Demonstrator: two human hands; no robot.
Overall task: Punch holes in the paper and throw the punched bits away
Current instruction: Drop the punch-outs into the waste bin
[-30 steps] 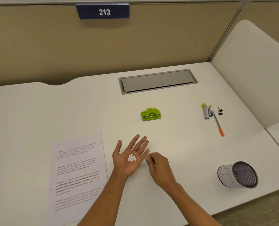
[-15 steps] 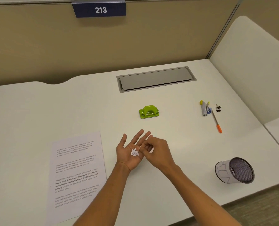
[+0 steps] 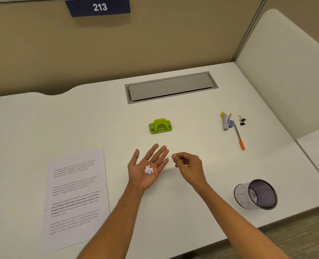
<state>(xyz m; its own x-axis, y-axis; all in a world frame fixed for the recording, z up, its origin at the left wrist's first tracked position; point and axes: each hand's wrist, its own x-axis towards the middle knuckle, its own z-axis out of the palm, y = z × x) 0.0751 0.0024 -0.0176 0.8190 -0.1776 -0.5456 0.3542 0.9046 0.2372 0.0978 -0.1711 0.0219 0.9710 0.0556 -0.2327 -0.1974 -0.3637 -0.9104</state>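
Left hand [image 3: 148, 168] lies flat, palm up, cupping white punched bits [image 3: 148, 169]; right hand [image 3: 189, 166] hovers just beside, fingertips pinched, on a desk [image 3: 192, 212] near paper [image 3: 74, 195].

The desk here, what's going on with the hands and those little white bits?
A person is clearing up after punching paper. The left hand lies open, palm up, just above the desk, holding a small pile of punched bits. The right hand is beside it with fingertips pinched, though what they pinch is too small to tell. The green hole punch stands untouched further back, the printed sheet lies to the left, and a mesh cup lies tipped on the right.
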